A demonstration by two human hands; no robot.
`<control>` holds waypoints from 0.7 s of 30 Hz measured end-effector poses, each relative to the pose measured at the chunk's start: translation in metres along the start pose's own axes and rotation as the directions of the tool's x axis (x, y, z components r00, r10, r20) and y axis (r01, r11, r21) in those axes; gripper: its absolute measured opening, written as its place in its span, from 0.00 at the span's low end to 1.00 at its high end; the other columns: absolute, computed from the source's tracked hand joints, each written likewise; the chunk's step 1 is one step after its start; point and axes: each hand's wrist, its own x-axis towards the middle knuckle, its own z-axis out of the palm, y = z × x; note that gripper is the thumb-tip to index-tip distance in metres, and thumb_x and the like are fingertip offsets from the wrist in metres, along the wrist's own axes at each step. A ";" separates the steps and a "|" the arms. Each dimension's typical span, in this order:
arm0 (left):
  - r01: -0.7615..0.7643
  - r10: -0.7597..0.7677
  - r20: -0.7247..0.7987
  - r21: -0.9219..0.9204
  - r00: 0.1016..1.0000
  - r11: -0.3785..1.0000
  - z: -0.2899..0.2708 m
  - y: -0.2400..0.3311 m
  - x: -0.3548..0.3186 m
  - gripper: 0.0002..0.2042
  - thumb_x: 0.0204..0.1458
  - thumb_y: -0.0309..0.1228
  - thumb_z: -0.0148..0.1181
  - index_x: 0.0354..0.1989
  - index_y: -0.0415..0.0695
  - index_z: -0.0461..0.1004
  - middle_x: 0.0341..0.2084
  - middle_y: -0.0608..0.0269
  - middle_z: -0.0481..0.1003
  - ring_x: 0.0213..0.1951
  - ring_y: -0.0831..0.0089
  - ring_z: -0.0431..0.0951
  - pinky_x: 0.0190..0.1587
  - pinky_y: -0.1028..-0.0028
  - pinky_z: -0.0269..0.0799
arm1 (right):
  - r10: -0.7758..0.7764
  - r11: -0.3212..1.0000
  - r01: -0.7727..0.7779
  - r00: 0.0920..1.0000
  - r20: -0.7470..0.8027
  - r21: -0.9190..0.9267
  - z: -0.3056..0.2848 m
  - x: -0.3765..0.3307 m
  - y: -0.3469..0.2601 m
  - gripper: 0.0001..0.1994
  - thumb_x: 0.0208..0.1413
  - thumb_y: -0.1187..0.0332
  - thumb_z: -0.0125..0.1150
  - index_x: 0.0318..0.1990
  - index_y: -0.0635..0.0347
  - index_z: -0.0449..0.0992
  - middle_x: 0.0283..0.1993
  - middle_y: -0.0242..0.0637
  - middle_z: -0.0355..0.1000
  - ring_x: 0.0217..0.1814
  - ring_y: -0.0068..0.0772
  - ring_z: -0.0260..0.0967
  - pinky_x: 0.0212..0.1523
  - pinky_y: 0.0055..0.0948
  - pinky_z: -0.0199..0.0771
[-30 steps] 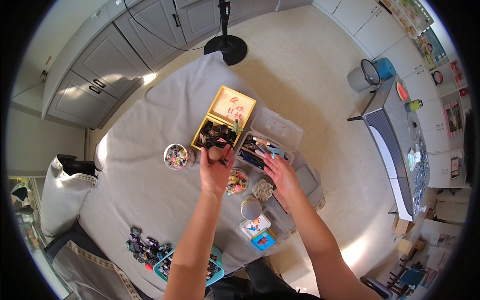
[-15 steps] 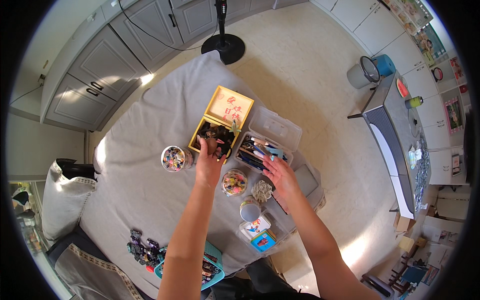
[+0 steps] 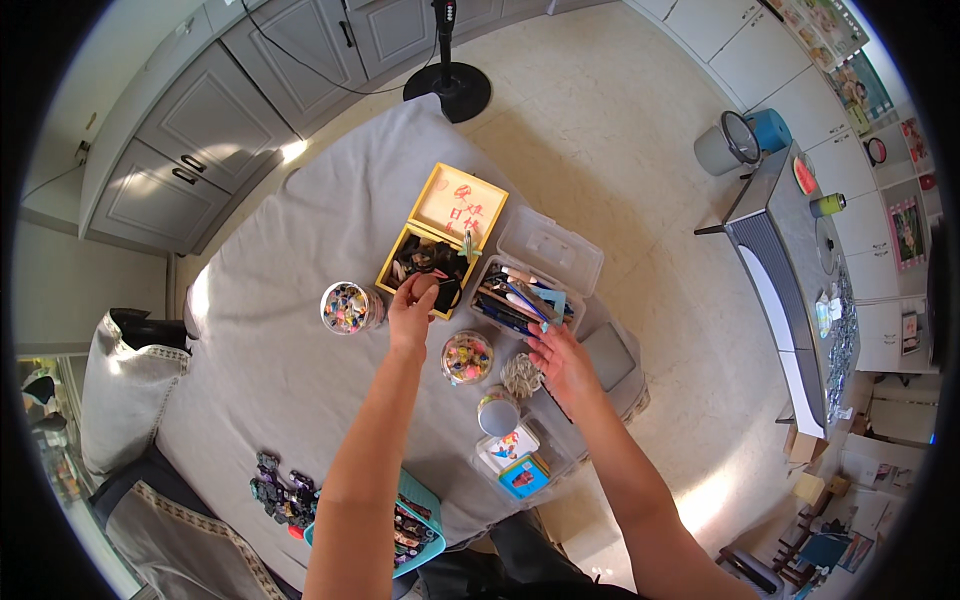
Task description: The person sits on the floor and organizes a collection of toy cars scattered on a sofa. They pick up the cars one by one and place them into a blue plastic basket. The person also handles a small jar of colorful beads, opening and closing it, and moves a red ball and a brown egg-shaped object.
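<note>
While the left hand (image 3: pixel 413 300), fingers pinched on something small, hovers at the yellow box's (image 3: pixel 425 268) near edge, the right hand (image 3: pixel 560 358) rests spread beside the clear case (image 3: pixel 525 300).

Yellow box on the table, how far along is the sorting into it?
Done: the yellow box stands open and already holds dark small items. In hand: the left hand is at its front edge, apparently pinching something small; the right hand rests by the clear plastic case. Left: the bead jar and a pile of dark pieces remain outside.
</note>
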 end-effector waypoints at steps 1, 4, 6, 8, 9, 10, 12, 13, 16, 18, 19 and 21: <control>-0.018 0.018 0.009 -0.013 1.000 1.000 -0.002 -0.004 0.003 0.24 0.55 0.32 0.62 0.62 0.48 0.68 0.46 0.72 0.75 0.42 0.80 0.73 0.41 0.77 0.69 | 0.002 1.000 -0.002 1.000 -0.002 0.002 -0.001 -0.002 0.002 0.09 0.64 0.61 0.56 0.47 0.51 0.71 0.54 0.35 0.73 0.52 0.26 0.70 0.49 0.29 0.70; -0.065 0.066 0.034 -0.017 0.997 0.998 -0.005 -0.010 0.005 0.26 0.55 0.27 0.61 0.64 0.48 0.65 0.43 0.71 0.75 0.40 0.81 0.73 0.40 0.78 0.69 | 0.029 1.000 -0.029 0.999 0.019 0.004 -0.010 -0.003 0.009 0.12 0.62 0.61 0.58 0.49 0.52 0.71 0.54 0.35 0.73 0.52 0.27 0.69 0.51 0.31 0.70; -0.095 0.094 0.053 0.027 0.994 0.995 -0.006 -0.008 0.001 0.27 0.54 0.25 0.61 0.64 0.48 0.66 0.35 0.71 0.75 0.34 0.81 0.72 0.34 0.78 0.69 | 0.033 0.999 -0.033 0.999 0.013 -0.001 -0.011 -0.006 0.012 0.11 0.62 0.62 0.58 0.49 0.52 0.71 0.53 0.34 0.73 0.51 0.26 0.69 0.50 0.30 0.70; -0.137 0.134 0.033 0.097 0.990 0.986 -0.009 -0.007 -0.004 0.25 0.54 0.24 0.60 0.62 0.46 0.69 0.34 0.69 0.76 0.36 0.80 0.73 0.36 0.78 0.70 | 0.024 0.999 -0.024 1.000 0.009 -0.027 -0.011 -0.008 0.014 0.10 0.62 0.64 0.58 0.48 0.52 0.72 0.51 0.33 0.74 0.49 0.25 0.70 0.49 0.29 0.71; -0.158 0.156 0.024 0.132 0.987 0.979 -0.012 -0.008 -0.006 0.23 0.53 0.23 0.59 0.61 0.45 0.70 0.34 0.68 0.76 0.37 0.79 0.73 0.37 0.79 0.70 | 0.014 0.999 -0.013 1.000 0.009 -0.050 -0.010 -0.010 0.016 0.10 0.62 0.64 0.58 0.48 0.53 0.73 0.49 0.32 0.75 0.48 0.24 0.70 0.48 0.28 0.71; -0.229 0.226 0.035 0.154 0.973 0.961 -0.017 -0.014 -0.005 0.22 0.53 0.23 0.60 0.59 0.45 0.71 0.34 0.66 0.76 0.37 0.79 0.74 0.37 0.78 0.71 | 0.004 0.997 -0.003 1.000 0.010 -0.073 -0.010 -0.012 0.018 0.09 0.62 0.65 0.58 0.48 0.54 0.73 0.48 0.31 0.75 0.47 0.23 0.70 0.48 0.28 0.71; -0.367 0.361 0.066 0.197 0.930 0.909 -0.026 -0.024 -0.008 0.20 0.53 0.23 0.60 0.56 0.44 0.73 0.35 0.64 0.77 0.38 0.78 0.74 0.39 0.78 0.71 | -0.004 0.991 0.008 1.000 0.025 -0.131 -0.010 -0.016 0.021 0.10 0.62 0.64 0.59 0.48 0.54 0.74 0.47 0.29 0.75 0.46 0.20 0.70 0.46 0.25 0.70; -0.359 0.349 0.086 0.258 0.933 0.897 -0.032 -0.030 -0.012 0.19 0.53 0.23 0.60 0.55 0.43 0.73 0.39 0.64 0.77 0.40 0.77 0.74 0.41 0.77 0.71 | -0.008 0.987 0.013 0.999 0.033 -0.159 -0.009 -0.017 0.022 0.11 0.61 0.64 0.60 0.48 0.54 0.75 0.46 0.28 0.75 0.45 0.19 0.70 0.45 0.23 0.69; -0.377 0.350 0.141 0.385 0.926 0.842 -0.033 -0.028 -0.046 0.18 0.52 0.23 0.62 0.54 0.42 0.73 0.46 0.64 0.77 0.44 0.75 0.75 0.46 0.76 0.71 | -0.012 0.979 0.022 0.999 0.052 -0.204 -0.007 -0.020 0.023 0.11 0.60 0.64 0.61 0.48 0.55 0.75 0.44 0.26 0.75 0.43 0.17 0.70 0.43 0.21 0.68; -0.441 0.411 0.163 0.391 0.897 0.808 -0.033 -0.041 -0.064 0.19 0.50 0.25 0.65 0.52 0.43 0.74 0.45 0.62 0.77 0.44 0.73 0.75 0.45 0.74 0.71 | -0.002 0.966 0.016 0.998 0.057 -0.258 -0.005 -0.020 0.025 0.12 0.60 0.64 0.62 0.48 0.56 0.75 0.43 0.26 0.75 0.43 0.16 0.70 0.43 0.21 0.68; -0.453 0.425 0.165 0.418 0.890 0.788 -0.031 -0.045 -0.070 0.20 0.48 0.25 0.66 0.52 0.43 0.75 0.44 0.61 0.77 0.44 0.71 0.76 0.45 0.72 0.71 | 0.003 0.958 0.013 0.998 0.058 -0.285 -0.004 -0.019 0.026 0.12 0.59 0.64 0.63 0.48 0.56 0.75 0.43 0.26 0.75 0.43 0.16 0.70 0.43 0.20 0.68; -0.474 0.452 0.166 0.467 0.876 0.746 -0.027 -0.051 -0.080 0.20 0.45 0.27 0.69 0.50 0.44 0.75 0.43 0.60 0.77 0.43 0.68 0.76 0.45 0.69 0.72 | -0.010 0.954 0.024 0.999 0.048 -0.297 0.002 -0.021 0.028 0.12 0.59 0.64 0.63 0.48 0.57 0.75 0.43 0.27 0.75 0.42 0.16 0.70 0.42 0.20 0.68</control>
